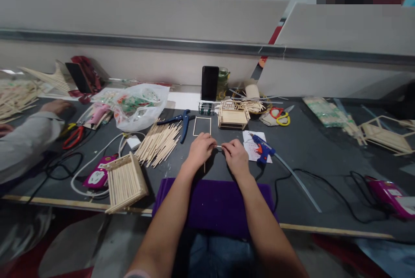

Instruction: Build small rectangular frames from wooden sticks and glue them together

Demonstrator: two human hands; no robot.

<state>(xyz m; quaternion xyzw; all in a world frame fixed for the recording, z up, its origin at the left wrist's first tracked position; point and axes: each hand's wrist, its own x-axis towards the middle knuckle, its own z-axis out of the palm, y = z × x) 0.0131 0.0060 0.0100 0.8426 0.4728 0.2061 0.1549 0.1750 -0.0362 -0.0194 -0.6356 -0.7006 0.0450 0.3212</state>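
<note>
Between the fingertips of my left hand (202,147) and my right hand (236,155) is a short thin wooden stick (219,146). Both hands pinch it, one at each end, low over the dark table. Another stick (204,167) shows just below my left hand. Beyond that hand lies a rectangular stick frame (211,126). A small wooden model (233,120) stands behind my hands, slightly right. To the right of my right hand, a blue glue gun (264,150) rests on white paper (251,137). Blue cutters (185,126) and a pile of sticks (158,145) lie to the left.
A purple cloth (220,209) lies at the table's front edge under my forearms. At left are a slatted stick model (126,183), a plastic bag (139,105) and a co-worker's sleeve (29,144). Phone (210,83) and scissors (280,116) sit behind; a cord (330,198) crosses the right.
</note>
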